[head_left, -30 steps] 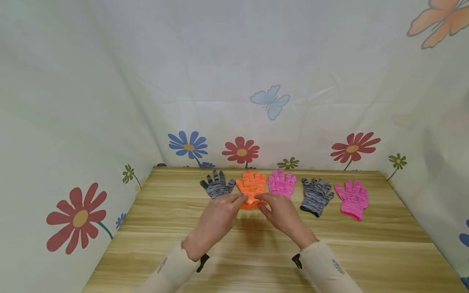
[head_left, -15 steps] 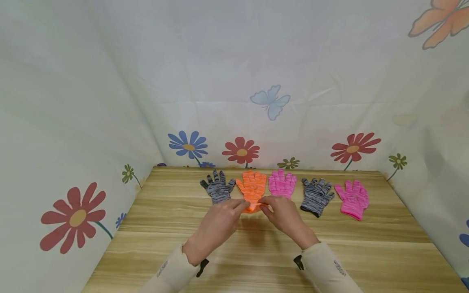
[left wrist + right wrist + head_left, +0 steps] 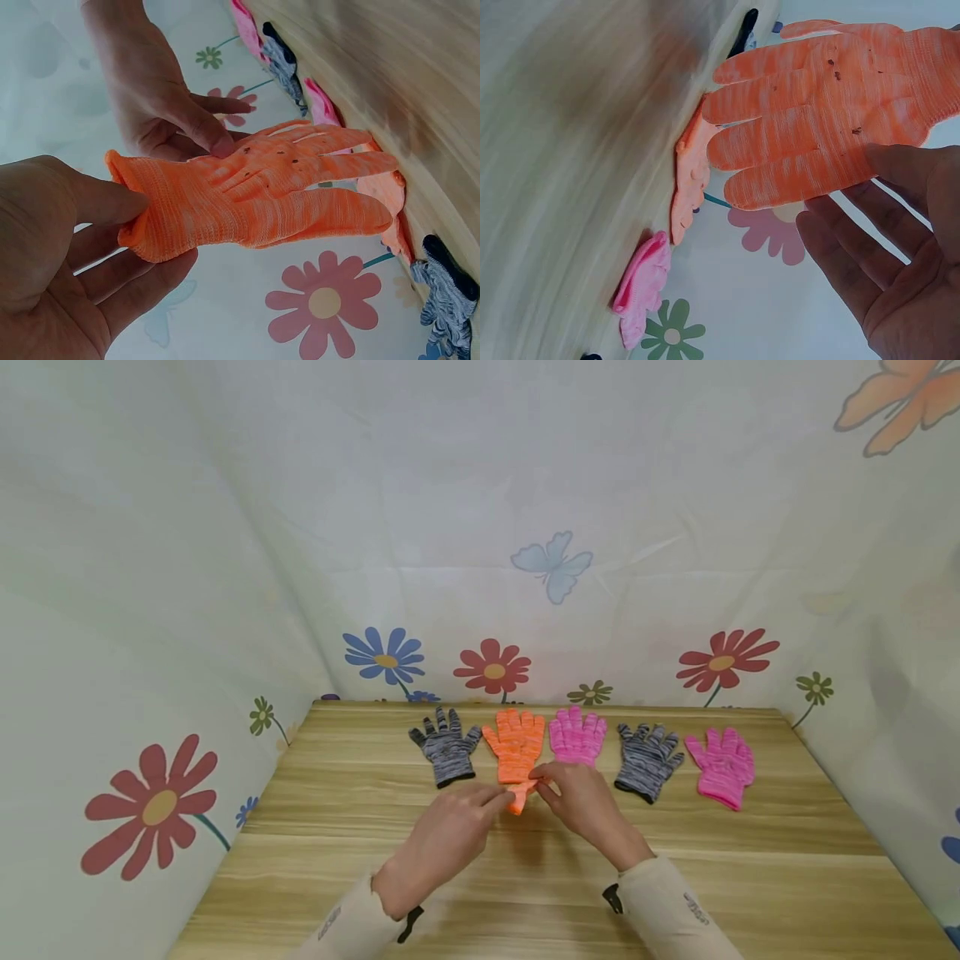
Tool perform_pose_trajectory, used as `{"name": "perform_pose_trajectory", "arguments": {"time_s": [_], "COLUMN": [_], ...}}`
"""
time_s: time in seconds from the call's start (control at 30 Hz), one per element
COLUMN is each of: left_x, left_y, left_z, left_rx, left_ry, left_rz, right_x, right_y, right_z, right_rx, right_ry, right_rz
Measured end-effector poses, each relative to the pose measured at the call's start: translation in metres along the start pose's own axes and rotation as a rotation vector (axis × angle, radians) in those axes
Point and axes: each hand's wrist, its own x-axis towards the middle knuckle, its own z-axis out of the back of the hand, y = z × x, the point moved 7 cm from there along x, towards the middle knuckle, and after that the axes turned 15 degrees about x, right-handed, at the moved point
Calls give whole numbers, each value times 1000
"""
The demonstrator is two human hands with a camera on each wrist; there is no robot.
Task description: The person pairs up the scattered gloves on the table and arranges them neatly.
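An orange knit glove (image 3: 262, 187) is held above the table between both hands. My left hand (image 3: 450, 828) pinches its ribbed cuff, thumb tucked inside the opening, as the left wrist view shows. My right hand (image 3: 583, 803) grips the palm edge of the same glove, thumb on top and fingers beneath; small dark spots mark the palm. From the head view the held glove (image 3: 519, 797) is seen nearly edge-on. Just beyond it a second orange glove (image 3: 517, 745) lies flat, fingers pointing away.
Along the table's (image 3: 360, 827) far side lie other gloves in a row. A grey-black glove (image 3: 447, 750) is left of the orange one. To the right are a pink glove (image 3: 577, 735), another grey-black glove (image 3: 647, 760) and another pink glove (image 3: 723, 767). A flowered curtain (image 3: 442, 552) hangs behind.
Both hands have drawn the held orange glove slightly toward me, the left hand more, and tilted it. The cuffs of the lying orange and left grey-black gloves now show.
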Motion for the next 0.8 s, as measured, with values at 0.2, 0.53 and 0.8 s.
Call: {"name": "perform_pose_trajectory", "arguments": {"time_s": [0.2, 0.53, 0.8], "left_x": [-8, -16, -21], "left_y": [-7, -23, -35], "left_z": [-8, -17, -30], "left_rx": [16, -13, -51], "left_ry": [18, 42, 85], "left_rz": [-39, -104, -148], "right_x": [-8, -21, -29], "right_y": [-2, -9, -17], "right_z": [-8, -21, -30], "right_rx": [6, -28, -19], "right_ry": [26, 101, 204], "right_rz": [41, 67, 65]}}
